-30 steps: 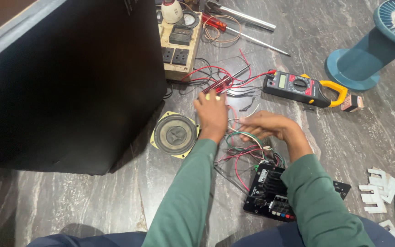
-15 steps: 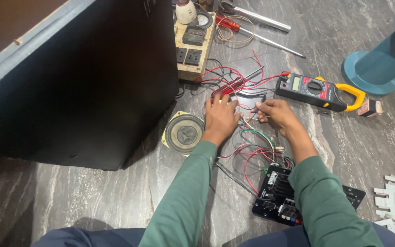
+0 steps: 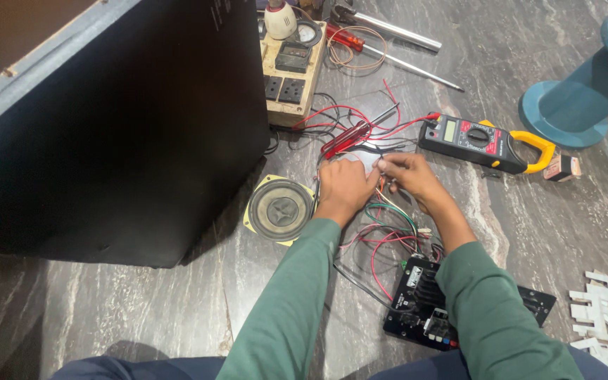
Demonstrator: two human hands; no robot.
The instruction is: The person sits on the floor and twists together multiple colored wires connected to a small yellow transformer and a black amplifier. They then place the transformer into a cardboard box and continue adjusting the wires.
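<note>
My left hand (image 3: 344, 186) and my right hand (image 3: 406, 176) meet over a tangle of red, green and black wires (image 3: 381, 232) on the stone floor. Their fingertips pinch something small and pale between them; what it is I cannot make out. The wires run back to a black circuit board (image 3: 416, 299) by my right forearm. Just beyond my fingers lie red and black meter probes (image 3: 350, 137). A black and yellow clamp meter (image 3: 483, 143) lies to the right of them. A small round speaker (image 3: 279, 209) with a yellow frame lies left of my left hand.
A large black speaker cabinet (image 3: 117, 119) stands at the left. A beige switchboard box (image 3: 291, 67) with sockets, a red screwdriver (image 3: 346, 39) and metal tools lie at the top. A teal spool (image 3: 585, 91) stands top right. White plastic pieces (image 3: 603, 309) lie bottom right.
Both hands moved forward from beside the circuit board toward the probes and came together. The camera tilted, so everything sits lower in view.
</note>
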